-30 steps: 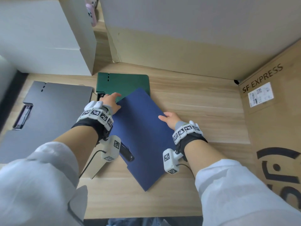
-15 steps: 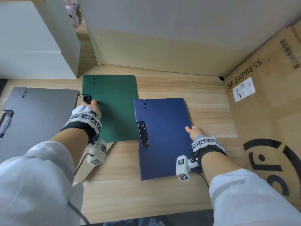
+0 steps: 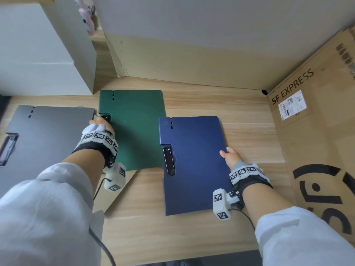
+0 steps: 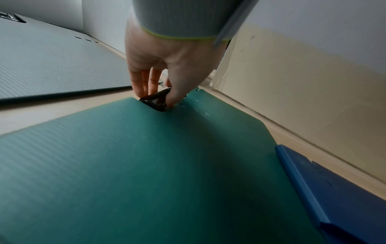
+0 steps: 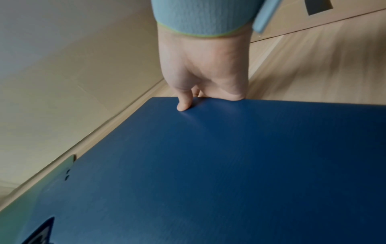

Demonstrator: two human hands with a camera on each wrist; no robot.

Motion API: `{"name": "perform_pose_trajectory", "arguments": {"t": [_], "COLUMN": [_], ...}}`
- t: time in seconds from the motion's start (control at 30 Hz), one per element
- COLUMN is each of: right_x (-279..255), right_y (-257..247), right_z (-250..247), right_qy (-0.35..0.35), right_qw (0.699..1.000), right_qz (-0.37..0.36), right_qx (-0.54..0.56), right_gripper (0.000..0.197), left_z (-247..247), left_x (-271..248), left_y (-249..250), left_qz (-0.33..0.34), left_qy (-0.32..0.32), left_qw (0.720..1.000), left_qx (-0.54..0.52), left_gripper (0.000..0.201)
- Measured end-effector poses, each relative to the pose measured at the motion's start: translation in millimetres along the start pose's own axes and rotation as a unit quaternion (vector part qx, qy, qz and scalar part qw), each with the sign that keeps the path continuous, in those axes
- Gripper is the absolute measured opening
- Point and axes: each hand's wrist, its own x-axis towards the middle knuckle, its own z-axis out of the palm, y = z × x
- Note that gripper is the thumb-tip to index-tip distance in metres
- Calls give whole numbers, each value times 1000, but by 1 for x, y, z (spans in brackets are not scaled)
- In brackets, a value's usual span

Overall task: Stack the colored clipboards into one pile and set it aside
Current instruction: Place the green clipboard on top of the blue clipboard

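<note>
The bench is light wood with a lengthwise grain. Three clipboards lie flat on it. The grey clipboard is at the left, its clip on its left edge. The green clipboard lies just beside it, further back, with a strip of bench showing between them. The blue clipboard lies right of the green one and nearer the front edge, its left edge close to the green one's right edge; whether they overlap cannot be told. A white box stands at the back left and an SF Express carton at the right. A tan cardboard piece lies by the green clipboard's near edge.
</note>
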Motion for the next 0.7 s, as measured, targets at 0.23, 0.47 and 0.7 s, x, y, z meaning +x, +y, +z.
{"name": "perform_pose_trajectory", "arguments": {"t": [0.23,0.47,0.7], "right_x": [4,7,6], "right_y": [1,-2,-3], "right_z": [6,1,-4], "right_qy": [25,47,55], "right_qw": [999,998,998], "right_qz": [-9,3,8], "right_qx": [30,34,28], "right_gripper": [48,47,47], "left_z": [-9,-1,-22], "left_x": [9,21,60], "left_y": [5,4,-19], "left_qz": [-36,-118,-123], "left_qy": [-23,36,-52], "left_qw": [995,963,962], "left_qx": [-86,-241,-237], "left_gripper": [42,49,59]}}
